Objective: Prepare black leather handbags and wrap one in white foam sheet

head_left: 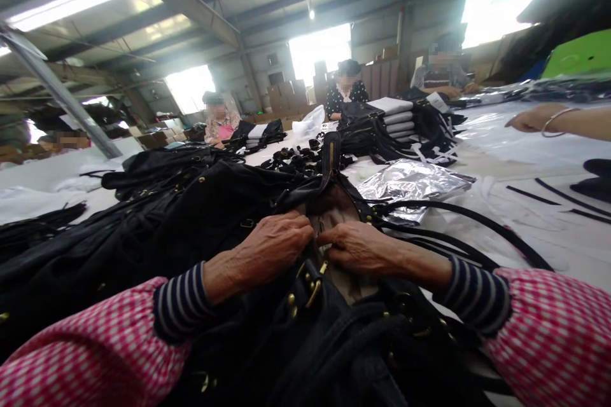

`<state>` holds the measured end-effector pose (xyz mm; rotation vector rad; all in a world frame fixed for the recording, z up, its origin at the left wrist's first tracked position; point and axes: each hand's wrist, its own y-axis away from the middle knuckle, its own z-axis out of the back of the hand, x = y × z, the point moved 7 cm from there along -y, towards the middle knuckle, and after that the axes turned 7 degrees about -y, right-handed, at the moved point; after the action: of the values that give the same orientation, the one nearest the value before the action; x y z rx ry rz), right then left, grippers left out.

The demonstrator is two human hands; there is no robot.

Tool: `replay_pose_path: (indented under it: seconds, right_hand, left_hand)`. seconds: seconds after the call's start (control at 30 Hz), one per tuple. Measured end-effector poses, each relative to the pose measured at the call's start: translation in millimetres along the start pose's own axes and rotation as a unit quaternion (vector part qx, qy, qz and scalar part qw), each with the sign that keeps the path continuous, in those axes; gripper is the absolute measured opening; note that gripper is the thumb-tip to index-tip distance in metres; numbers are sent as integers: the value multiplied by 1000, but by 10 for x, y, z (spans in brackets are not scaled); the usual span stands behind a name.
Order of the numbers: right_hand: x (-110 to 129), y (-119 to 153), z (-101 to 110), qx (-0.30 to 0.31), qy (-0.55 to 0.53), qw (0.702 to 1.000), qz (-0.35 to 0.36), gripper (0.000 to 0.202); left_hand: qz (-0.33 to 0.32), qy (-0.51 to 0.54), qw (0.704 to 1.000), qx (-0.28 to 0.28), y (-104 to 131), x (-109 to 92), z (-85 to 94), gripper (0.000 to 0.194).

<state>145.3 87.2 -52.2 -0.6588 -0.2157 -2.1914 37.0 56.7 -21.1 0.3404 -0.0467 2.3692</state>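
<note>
- In the head view, holds a black bag (310, 334) at the near edge of the white table (494, 168), mouth open, with tan lining (352, 283) visible between the two hands.
- Closes the left hand (267, 245) on the left rim of the mouth, with fingers curled nearly to a fist and tips gathered at the cloth.
- Bends the right hand (365, 248) over the lining from the right, with the index finger crooked toward that rim; cannot tell whether it pinches cloth, with the thumb hidden.
- Sets both hands just beside each other, fingertips facing across a narrow gap.
- Has a brass buckle (314, 292) just below the fingertips, and a zipper end (331, 156) standing up beyond the mouth.
- Shows black straps (458, 215) looping toward the table's right edge, with crumpled silver wrapping (410, 179) just past them.
- Shows heaped black bags (143, 222) to the left, and folded bags (363, 119) stacked toward the far edge.
- Includes a co-worker's hand (531, 119) with a bangle (554, 122), reaching in over the right edge.
</note>
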Motion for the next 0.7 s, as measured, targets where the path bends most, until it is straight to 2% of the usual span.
replay_pose_path:
  seconds: [0.13, 0.23, 0.4, 0.53, 0.7]
  right_hand:
    - [-144, 156, 55, -85, -164, 982, -38, 28]
    - [-219, 280, 28, -117, -197, 971, -63, 23]
    - [-80, 335, 40, -107, -144, 983, -44, 21]
    - [81, 308, 27, -45, -103, 992, -49, 14]
    - [246, 220, -47, -9, 86, 995, -45, 23]
  left_hand:
    - [-30, 28, 998, -39, 21, 19, -29, 23]
    - [-35, 55, 997, -41, 31, 31, -57, 32]
    - [-35, 84, 995, -28, 45, 41, -103, 34]
    - [-36, 101, 994, 27, 33, 14, -120, 37]
    - [-23, 138, 985, 100, -18, -66, -8, 45]
